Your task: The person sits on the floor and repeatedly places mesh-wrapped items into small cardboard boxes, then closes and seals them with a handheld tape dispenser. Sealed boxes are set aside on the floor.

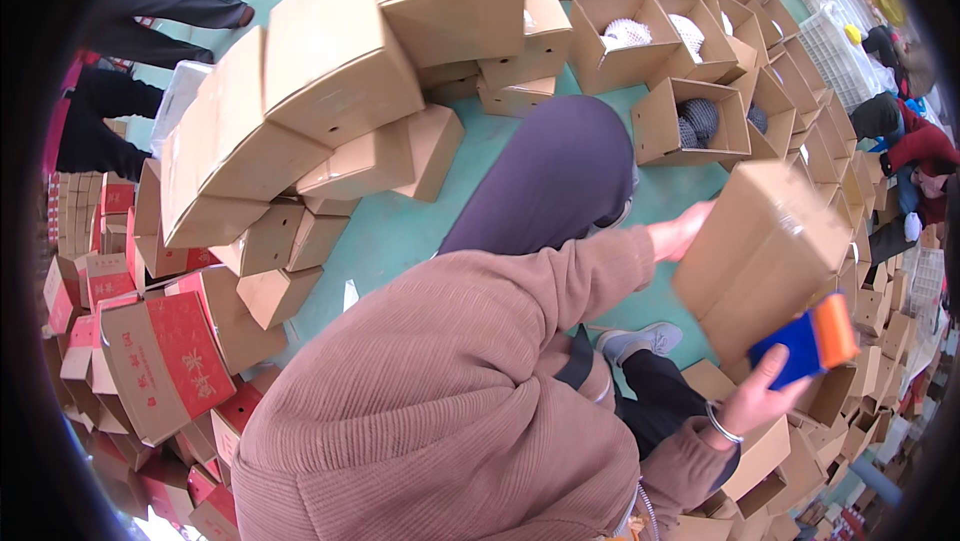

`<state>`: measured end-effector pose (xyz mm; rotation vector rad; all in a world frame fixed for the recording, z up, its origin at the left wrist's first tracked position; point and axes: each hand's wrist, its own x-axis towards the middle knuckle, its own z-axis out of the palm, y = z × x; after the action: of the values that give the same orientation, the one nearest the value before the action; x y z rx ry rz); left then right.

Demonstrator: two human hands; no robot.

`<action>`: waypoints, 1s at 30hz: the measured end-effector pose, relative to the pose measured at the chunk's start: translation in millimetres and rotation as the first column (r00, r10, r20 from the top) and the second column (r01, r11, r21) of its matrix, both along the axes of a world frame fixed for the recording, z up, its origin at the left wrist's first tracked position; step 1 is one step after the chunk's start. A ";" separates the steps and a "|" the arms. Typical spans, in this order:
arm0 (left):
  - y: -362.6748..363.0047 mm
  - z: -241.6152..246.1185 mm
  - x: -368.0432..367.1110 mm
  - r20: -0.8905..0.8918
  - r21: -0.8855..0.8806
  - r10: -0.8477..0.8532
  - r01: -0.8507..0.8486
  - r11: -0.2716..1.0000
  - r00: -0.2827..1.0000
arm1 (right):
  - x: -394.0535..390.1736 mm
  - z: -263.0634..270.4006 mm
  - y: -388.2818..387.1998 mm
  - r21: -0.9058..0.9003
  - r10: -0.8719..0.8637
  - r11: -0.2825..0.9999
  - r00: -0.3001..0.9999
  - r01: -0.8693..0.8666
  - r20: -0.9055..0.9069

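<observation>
A closed brown cardboard box (pixel 757 263) is tilted in front of me, slightly blurred, with a shiny strip like clear tape on one face. My left hand (pixel 682 232) grips its near side, the fingers partly hidden by the box. In my right hand (pixel 766 385), which has a metal bangle at the wrist, is a blue and orange hand tool (pixel 802 342) that looks like a tape dispenser. The tool is close to the box's lower right edge; whether they touch I cannot tell.
Open boxes (pixel 622 38) holding fruit in white foam nets stand ahead; one open box (pixel 690 124) has dark-netted pieces. Closed cartons (pixel 337 53) are stacked to my left. Red-printed cartons (pixel 169 361) lie behind me. Other people (pixel 919 143) are nearby, and green floor (pixel 390 241) shows between.
</observation>
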<state>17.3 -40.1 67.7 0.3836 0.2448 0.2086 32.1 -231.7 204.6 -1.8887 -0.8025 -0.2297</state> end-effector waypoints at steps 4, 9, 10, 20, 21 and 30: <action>30.6 118.2 -55.6 0.129 0.090 0.362 -0.375 0.923 0.923 | -42.3 81.5 13.0 0.209 0.221 0.946 0.965 -0.248 0.141; 55.8 195.9 -196.3 0.376 0.343 0.538 -0.652 0.676 0.755 | -81.3 119.2 44.8 0.367 0.453 0.806 0.883 -0.465 0.124; 53.9 202.3 -220.8 0.242 0.400 0.626 -0.664 0.632 0.741 | -88.8 115.9 57.4 0.384 0.475 0.785 0.870 -0.487 0.132; 77.5 54.9 -324.1 -0.478 0.446 0.568 -0.372 0.814 0.670 | -152.7 -74.7 129.7 0.268 0.457 0.880 0.540 -0.393 -0.707; 77.5 30.1 -325.6 -0.452 0.526 0.608 -0.356 0.773 0.653 | -148.6 -102.1 134.1 0.245 0.440 0.868 0.440 -0.432 -0.783; 113.8 -83.9 -329.8 -0.609 0.334 0.290 -0.093 0.938 0.739 | -109.1 -258.3 216.6 -0.542 -0.121 0.690 0.661 -0.480 -0.740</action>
<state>-312.5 73.7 -16.2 0.7170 0.9653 0.3141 -77.0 -15.1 -53.7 -2.2818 -0.5229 1.1164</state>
